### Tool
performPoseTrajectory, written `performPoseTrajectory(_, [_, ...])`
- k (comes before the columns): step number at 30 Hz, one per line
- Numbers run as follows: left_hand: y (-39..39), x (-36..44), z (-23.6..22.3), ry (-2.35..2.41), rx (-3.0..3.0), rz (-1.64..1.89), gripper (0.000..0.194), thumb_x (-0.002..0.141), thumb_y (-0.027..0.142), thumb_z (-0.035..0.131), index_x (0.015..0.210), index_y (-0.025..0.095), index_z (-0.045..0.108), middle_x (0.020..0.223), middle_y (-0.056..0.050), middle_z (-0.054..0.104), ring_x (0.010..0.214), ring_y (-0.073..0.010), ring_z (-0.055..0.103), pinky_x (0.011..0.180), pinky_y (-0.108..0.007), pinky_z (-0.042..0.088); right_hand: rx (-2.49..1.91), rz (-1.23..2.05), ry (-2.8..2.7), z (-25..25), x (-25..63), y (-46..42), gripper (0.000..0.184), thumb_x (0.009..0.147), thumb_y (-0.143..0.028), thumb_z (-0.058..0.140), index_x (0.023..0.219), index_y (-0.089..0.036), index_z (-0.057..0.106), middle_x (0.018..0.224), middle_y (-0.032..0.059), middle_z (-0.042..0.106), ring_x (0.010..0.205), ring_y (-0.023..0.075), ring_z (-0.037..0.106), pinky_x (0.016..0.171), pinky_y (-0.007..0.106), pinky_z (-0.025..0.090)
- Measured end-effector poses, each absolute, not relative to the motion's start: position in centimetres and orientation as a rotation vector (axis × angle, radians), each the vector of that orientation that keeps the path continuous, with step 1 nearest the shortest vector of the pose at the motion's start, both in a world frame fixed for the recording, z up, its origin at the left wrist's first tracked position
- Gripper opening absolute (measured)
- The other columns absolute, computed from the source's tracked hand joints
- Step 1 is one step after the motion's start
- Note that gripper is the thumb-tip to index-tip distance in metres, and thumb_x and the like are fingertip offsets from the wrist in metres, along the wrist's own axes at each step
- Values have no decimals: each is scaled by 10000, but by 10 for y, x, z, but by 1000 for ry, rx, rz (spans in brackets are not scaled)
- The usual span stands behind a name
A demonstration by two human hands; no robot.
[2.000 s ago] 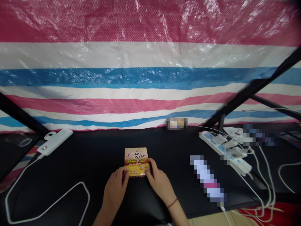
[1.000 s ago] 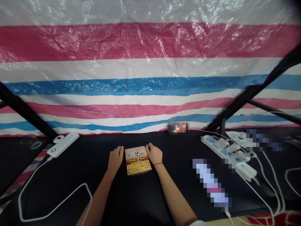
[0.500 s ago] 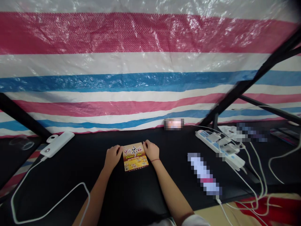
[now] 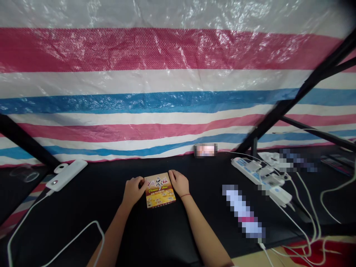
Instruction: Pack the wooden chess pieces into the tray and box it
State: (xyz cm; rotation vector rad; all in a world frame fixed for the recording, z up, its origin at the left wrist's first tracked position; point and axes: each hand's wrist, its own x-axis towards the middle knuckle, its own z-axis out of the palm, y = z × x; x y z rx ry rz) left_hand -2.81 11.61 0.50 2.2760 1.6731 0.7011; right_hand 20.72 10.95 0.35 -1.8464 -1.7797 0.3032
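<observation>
A small square Chinese chess box (image 4: pixel 160 194), tan above and yellow below, sits on the black tabletop with its printed front facing up, turned slightly. My left hand (image 4: pixel 134 191) is closed at its upper left edge, with the thumb and forefinger against the corner and covering a bit of the print. On the opposite side, my right hand (image 4: pixel 179 183) has its fingers curled at the upper right edge. A thin red cord circles the right wrist. The undersides of the fingers and the box's far edge are partly hidden.
A white power strip (image 4: pixel 66 175) with a looping cable lies at the left. Another power strip (image 4: pixel 261 181), full of chargers, stands right. A pixelated long object (image 4: pixel 243 211) and a pixelated phone-like one (image 4: pixel 205 150) lie on the table. Striped plastic sheeting (image 4: pixel 155 129) hangs behind.
My hands have moved from the box's lower sides, where the thumbs lay on top, to its upper edges. The box has turned slightly counterclockwise. The view has shifted a little.
</observation>
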Motion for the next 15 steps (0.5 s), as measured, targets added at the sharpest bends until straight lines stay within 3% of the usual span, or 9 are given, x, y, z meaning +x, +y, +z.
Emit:
performPoseTrajectory(9, [110,-20,10,1633,2336,662,288,903,375,448,719,200,584,671,-15,634,682,-193,581,667,-307,358,-1651,470,-1745,3,217,105,395,944,-399,418,821,-192,731,826,52,715,786,161,650,697,217,424])
performPoseTrajectory(15, [105,-19,8,1584,2322,726,238,923,335,414,981,216,612,805,-23,658,756,-185,625,721,-299,426,-1495,627,-1629,4,221,103,391,903,-462,456,888,-186,732,828,48,737,727,181,658,682,256,485])
